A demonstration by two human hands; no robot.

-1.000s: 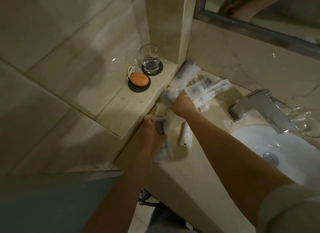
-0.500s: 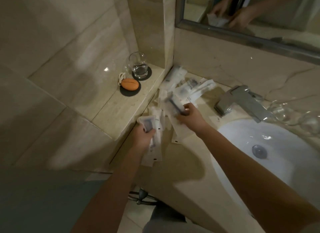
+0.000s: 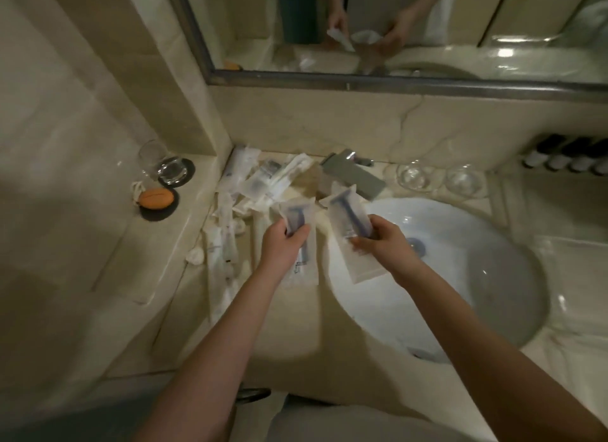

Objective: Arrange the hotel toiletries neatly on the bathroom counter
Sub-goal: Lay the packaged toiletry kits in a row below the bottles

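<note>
Sorting step, as judged: lay each razor packet flat and parallel on the counter (image 3: 289, 313), clear of the sink (image 3: 493, 277). Left hand (image 3: 279, 247) is closed on one razor packet (image 3: 297, 218); right hand (image 3: 381, 244) pinches a second packet (image 3: 345, 208) over the sink's left rim. Loose packets (image 3: 260, 181) lie heaped at far left.

Two clear packets, each with a blue razor inside, are held up off the table: one (image 3: 297, 218) left of the sink, the other (image 3: 348, 224) over its rim. More white and clear toiletry packets (image 3: 260, 181) lie in a loose, overlapping pile at the table's back left corner.
</note>
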